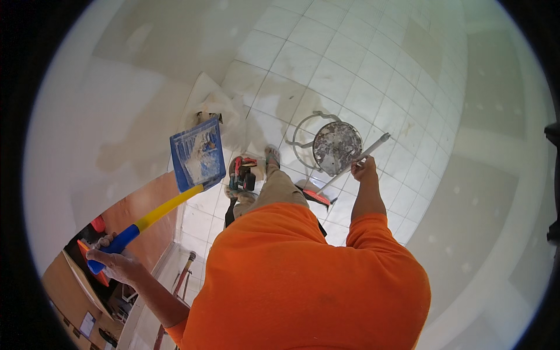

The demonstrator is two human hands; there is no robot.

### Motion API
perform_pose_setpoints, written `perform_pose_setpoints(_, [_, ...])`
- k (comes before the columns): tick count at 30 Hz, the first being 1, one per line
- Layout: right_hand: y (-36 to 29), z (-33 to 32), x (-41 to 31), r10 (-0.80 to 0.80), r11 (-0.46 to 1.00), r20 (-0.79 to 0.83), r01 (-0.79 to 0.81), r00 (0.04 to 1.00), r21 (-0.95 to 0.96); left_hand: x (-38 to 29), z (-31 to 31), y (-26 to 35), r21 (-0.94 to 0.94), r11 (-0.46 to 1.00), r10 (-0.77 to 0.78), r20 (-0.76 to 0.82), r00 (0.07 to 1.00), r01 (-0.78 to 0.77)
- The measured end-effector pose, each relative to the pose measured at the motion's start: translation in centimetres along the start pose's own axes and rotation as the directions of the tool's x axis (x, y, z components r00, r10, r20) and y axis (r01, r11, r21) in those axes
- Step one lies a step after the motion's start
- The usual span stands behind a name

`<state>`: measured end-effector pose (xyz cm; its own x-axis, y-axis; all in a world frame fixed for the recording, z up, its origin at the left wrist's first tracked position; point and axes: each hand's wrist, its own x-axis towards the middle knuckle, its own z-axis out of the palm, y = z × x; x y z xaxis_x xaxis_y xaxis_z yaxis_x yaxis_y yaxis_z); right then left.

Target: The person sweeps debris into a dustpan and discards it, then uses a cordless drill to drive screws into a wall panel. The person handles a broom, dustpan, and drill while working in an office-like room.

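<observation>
My left hand [114, 259] is closed around the blue grip of a long-handled dustpan [197, 153]. The handle is yellow and blue, and the blue pan, coated with whitish dust and debris, is raised in front of a plastic bag [227, 105] by the wall. With my right hand [364, 168] I hold the grey pole of a broom [316, 197]; its red and black head is low beside my legs. The pole passes over the edge of a round stool [337, 148] whose seat is stained and spattered.
A red and black cordless power tool [243, 173] lies by my feet. Plastered walls stand on both sides of the tiled floor [323, 78]. Behind on the left are a reddish pole-like tool [183, 274] and a brown cabinet or shelf [72, 284] with assorted items.
</observation>
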<state>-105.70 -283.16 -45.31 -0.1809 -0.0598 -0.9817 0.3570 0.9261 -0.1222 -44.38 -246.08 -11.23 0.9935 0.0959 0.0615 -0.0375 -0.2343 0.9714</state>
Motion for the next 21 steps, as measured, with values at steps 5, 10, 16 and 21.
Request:
perform_pose_setpoints(5, [1.5, -1.5, 3.1, -0.063, 0.966, -0.228, 0.117, 0.972, 0.23, 0.6, -0.4, -0.7, 0.045, 0.999, 0.02, -0.065, 0.998, -0.017])
perform_pose_setpoints(10, [5.3, 0.5, 7.5, 0.075, 0.996, -0.261, -0.062, 0.962, 0.059, -0.4, -0.2, -0.7, 0.044, 0.998, 0.041, -0.057, 0.998, -0.038])
perform_pose_setpoints(16, [15.6, 14.1, 9.5, -0.016, 0.937, -0.078, -0.012, 0.997, -0.35, 0.8, 1.7, 0.0, 0.021, 1.0, 0.014, -0.036, 0.999, -0.013])
perform_pose_setpoints(21, [21.1, 31.3, 6.6, -0.275, 0.025, 0.495, 0.521, 0.824, -0.853, 1.9, 2.4, 0.9, 0.016, 0.999, 0.032, 0.02, 0.999, -0.032])
